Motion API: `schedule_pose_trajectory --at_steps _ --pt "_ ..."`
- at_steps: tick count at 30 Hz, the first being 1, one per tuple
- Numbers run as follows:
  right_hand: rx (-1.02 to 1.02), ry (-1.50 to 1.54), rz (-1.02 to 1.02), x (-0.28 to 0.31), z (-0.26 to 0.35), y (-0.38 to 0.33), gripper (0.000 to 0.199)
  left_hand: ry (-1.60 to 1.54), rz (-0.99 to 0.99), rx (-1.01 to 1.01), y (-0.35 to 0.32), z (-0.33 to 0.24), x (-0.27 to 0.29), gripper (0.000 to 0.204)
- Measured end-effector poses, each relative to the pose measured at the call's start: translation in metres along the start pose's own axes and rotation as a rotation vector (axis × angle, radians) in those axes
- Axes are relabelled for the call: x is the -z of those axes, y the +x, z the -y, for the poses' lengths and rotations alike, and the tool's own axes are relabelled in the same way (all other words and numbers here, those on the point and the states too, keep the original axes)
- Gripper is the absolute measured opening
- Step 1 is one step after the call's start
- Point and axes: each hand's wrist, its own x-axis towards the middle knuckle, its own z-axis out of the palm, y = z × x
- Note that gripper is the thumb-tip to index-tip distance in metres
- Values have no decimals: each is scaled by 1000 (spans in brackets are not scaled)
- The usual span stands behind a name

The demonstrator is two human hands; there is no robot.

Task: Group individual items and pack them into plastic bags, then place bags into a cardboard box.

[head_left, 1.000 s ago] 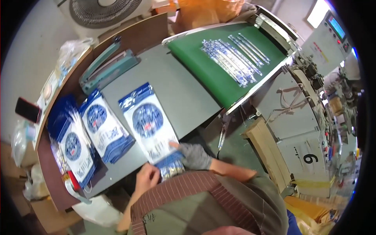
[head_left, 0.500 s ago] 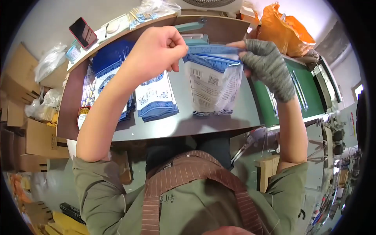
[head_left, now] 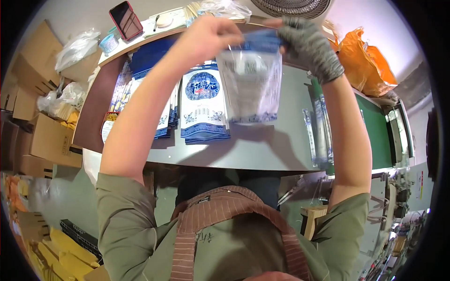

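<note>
A blue-and-white plastic pouch (head_left: 251, 89) hangs upright over the table, its blue top edge between my two hands and its lower part blurred and see-through grey-white. My bare left hand (head_left: 208, 38) is at its top left corner, thumb and fingers closed on the edge, slightly smeared. On the right, my right hand (head_left: 307, 44), in a grey fingerless glove, grips the top right corner. Just left of the pouch lies a stack of flat white-and-blue printed pouches (head_left: 204, 105). Another stack of similar pouches (head_left: 163, 122) is partly hidden behind my left forearm.
The grey tabletop (head_left: 211, 154) has raised brown sides. Wrapped slim packets (head_left: 321, 126) lie by a green surface (head_left: 377, 126) at right. A phone (head_left: 125, 21) and tape roll (head_left: 108, 43) stand on the back ledge. Behind are a fan (head_left: 293, 7) and an orange bag (head_left: 365, 63).
Both hands have moved up and away from me, lifting the pouch off the tabletop. Its printed panel with the barcode no longer shows. The view has shifted slightly.
</note>
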Motion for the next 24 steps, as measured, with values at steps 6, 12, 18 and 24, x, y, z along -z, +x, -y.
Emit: schedule_pose_trajectory --at_steps 6,12,18,24 --pt "362 293 -243 -36 50 -28 22 622 -473 -737 -43 -34 47 18" --pt "321 -96 65 -139 -65 -124 25 269 209 231 -156 87 -37 11" --pt "-215 -111 -356 1 -146 -157 21 454 184 164 -165 72 -47 12" --pt "-661 -880 -553 232 -340 -331 49 -146 270 -29 -136 26 -140 45"
